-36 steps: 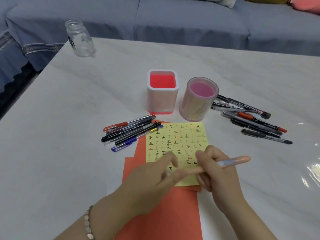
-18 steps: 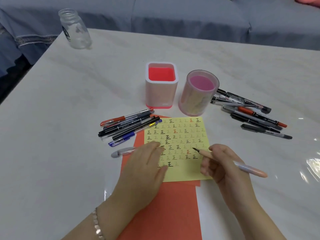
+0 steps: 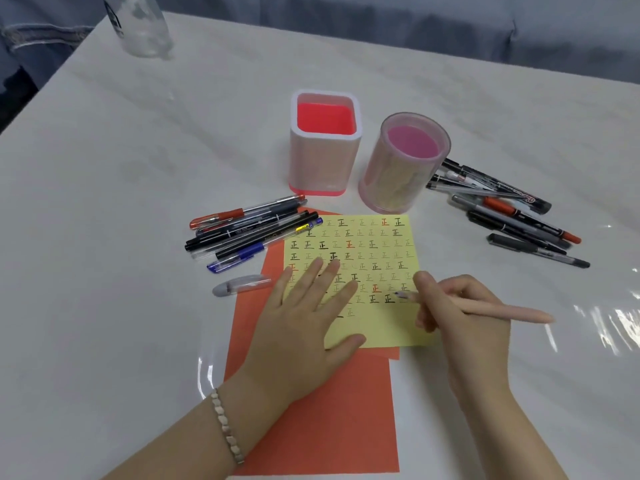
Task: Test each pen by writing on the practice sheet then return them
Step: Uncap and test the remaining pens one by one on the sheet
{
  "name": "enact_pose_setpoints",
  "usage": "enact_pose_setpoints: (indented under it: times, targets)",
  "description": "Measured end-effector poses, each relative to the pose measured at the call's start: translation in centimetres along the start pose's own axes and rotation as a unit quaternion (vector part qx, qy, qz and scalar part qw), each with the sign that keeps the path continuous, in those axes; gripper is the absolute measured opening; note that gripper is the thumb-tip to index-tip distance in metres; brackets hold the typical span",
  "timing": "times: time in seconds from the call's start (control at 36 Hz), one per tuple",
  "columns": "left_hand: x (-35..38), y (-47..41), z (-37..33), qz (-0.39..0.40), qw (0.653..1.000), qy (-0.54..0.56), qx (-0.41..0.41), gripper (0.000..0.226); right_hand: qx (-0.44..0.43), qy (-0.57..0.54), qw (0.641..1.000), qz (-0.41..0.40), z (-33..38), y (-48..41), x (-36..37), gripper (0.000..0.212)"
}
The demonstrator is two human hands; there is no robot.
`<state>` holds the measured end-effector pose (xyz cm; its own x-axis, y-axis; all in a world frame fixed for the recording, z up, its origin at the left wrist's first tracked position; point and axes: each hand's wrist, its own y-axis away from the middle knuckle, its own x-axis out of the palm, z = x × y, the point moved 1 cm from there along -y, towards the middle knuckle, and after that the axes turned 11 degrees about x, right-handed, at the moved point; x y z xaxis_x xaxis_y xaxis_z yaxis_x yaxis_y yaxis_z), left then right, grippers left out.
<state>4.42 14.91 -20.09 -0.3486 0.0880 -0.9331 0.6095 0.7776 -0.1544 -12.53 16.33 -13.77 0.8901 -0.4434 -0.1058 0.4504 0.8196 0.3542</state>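
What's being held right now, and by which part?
The right hand pinches the peach pen low on its barrel, near the tip. The left hand holds nothing; it lies flat on the yellow practice sheet.

Pen tip now on sheet.

Paper, plastic and a shiny table top
The practice sheet is matt yellow paper, lying on matt orange paper; the table looks like pale marble under a clear glossy film that throws glare; the square holder is smooth opaque plastic, the round holder translucent plastic; the pen cap is clear plastic; the pink pen has a smooth matt barrel; the jar looks like clear glass; the sofa is grey-blue cloth
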Motion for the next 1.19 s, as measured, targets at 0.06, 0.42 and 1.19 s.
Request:
enact_pose_setpoints:
  times: [0.06,0.42,1.19]
  targets:
    - [0.0,0.0,0.0,-0.003,1.000,0.000,-0.002,0.061,-0.008,0.004,1.000,-0.014,-0.2,0.1,0.7,0.034]
    - [-0.1,-0.1,-0.1,-0.020,0.999,0.029,-0.022,0.061,-0.014,0.056,0.995,-0.077,-3.3,-0.1,3.0,0.039]
    - [-0.2,-0.2,-0.2,-0.021,0.998,0.039,-0.034,0.062,-0.066,0.106,0.989,-0.083,-4.0,-0.5,3.1,0.039]
